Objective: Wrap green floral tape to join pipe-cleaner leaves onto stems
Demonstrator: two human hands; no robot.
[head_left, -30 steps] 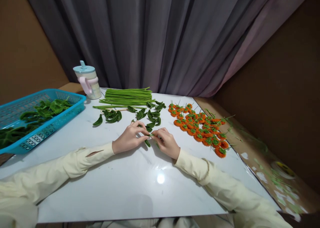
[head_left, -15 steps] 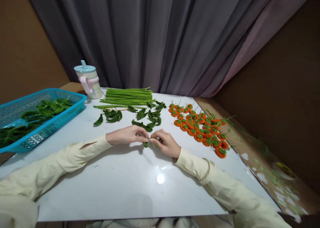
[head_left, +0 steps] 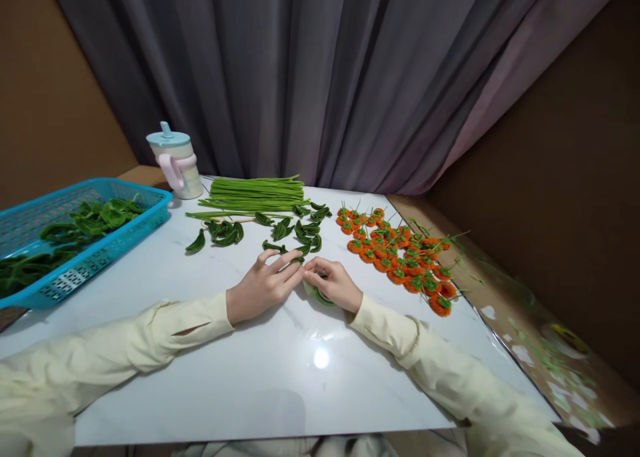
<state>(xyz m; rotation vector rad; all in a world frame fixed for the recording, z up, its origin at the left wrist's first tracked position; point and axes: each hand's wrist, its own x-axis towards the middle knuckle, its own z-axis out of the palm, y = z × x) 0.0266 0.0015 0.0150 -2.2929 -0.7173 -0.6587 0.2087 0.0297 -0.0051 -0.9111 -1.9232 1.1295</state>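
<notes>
Both hands meet over the white table, working on a dark green chenille leaf that is partly covered. My right hand pinches it from above between thumb and fingers. Palm down, my left hand reaches in from the other side, its index fingertip at the leaf's end beside the right fingertips. The other left fingers are spread, and its thumb is hidden underneath. Just beyond the fingertips lie several similar fuzzy green leaves, with another small pile farther left.
Light green chenille stems lie stacked at the back. Orange flowers with green centres cover the right side. A blue basket with green leaves stands left, near a lidded cup. Scraps lie beyond the table's right edge.
My left hand has rolled palm down and spread its outer fingers. The leaf now shows under my right hand, rather than below the meeting fingertips. My right hand has barely moved.
</notes>
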